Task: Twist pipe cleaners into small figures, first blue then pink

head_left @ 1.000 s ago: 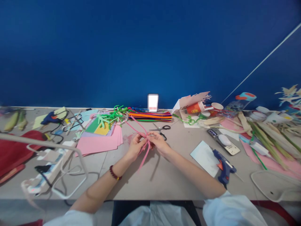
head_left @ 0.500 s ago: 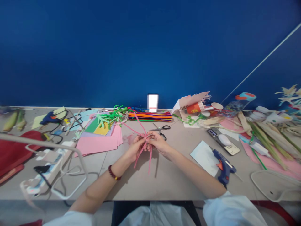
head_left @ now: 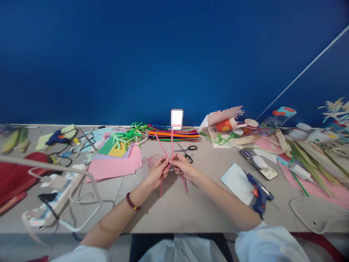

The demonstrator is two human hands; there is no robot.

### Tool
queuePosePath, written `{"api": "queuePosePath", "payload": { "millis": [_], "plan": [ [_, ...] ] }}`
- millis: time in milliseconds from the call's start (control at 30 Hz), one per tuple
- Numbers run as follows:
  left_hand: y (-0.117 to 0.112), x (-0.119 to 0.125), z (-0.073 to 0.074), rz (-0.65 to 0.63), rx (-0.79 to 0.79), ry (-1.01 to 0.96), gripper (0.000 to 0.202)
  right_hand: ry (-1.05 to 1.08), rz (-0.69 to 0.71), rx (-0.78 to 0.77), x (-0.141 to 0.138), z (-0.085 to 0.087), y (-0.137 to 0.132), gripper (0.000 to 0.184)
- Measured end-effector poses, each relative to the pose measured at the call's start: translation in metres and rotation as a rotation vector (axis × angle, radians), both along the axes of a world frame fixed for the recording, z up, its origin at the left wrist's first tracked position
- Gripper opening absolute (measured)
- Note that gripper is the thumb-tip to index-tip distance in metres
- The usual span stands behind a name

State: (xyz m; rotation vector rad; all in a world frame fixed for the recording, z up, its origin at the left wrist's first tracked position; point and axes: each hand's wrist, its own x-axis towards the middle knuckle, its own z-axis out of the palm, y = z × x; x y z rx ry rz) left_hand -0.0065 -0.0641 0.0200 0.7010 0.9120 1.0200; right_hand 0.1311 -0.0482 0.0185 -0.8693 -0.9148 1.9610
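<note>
Your left hand (head_left: 157, 173) and right hand (head_left: 183, 169) are close together above the middle of the worktop (head_left: 196, 214), both pinching pink pipe cleaners (head_left: 172, 142) where they cross, and your fingers hide the crossing itself. The pipe cleaners run mostly upright: two ends point toward the far edge, one straight and one leaning left, while two more point down toward you below your hands. No writing can be read: the white card (head_left: 177, 119) at the far edge is blurred out, and the print on the red paper cup (head_left: 223, 125) is too small to make out. Just beyond your right hand lie black-handled scissors (head_left: 187, 148). A blue glue gun (head_left: 259, 193) lies to the right, pink paper sheets (head_left: 114, 167) lie to the left, and a bead bracelet (head_left: 132, 201) circles your left wrist.
</note>
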Motion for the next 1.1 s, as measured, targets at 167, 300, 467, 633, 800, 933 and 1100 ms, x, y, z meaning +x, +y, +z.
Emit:
{"api": "queuePosePath", "payload": {
  "millis": [167, 300, 467, 633, 800, 933, 1100],
  "plan": [
    [-0.002, 0.002, 0.001, 0.036, 0.034, 0.022, 0.040, 0.049, 0.011, -0.077, -0.002, 0.003, -0.001, 0.037],
    [-0.005, 0.005, 0.002, 0.069, 0.087, 0.068, 0.038, 0.020, -0.054, -0.056, -0.004, 0.005, -0.002, 0.034],
    [-0.008, 0.005, 0.008, 0.087, 0.158, 0.069, 0.038, 0.008, -0.117, -0.020, -0.007, 0.008, -0.005, 0.040],
    [-0.009, 0.003, 0.011, 0.039, 0.104, -0.043, 0.039, 0.041, -0.140, -0.019, -0.007, 0.013, -0.009, 0.044],
    [-0.004, -0.003, 0.011, 0.038, 0.125, -0.028, 0.039, 0.054, -0.103, -0.044, -0.002, 0.020, -0.008, 0.044],
    [0.005, -0.015, 0.013, -0.031, 0.238, 0.094, 0.037, 0.031, -0.023, -0.038, 0.003, 0.023, -0.007, 0.041],
    [0.008, -0.021, 0.017, -0.083, 0.207, 0.112, 0.034, 0.036, 0.009, 0.002, 0.005, 0.024, -0.008, 0.040]
  ]
}}
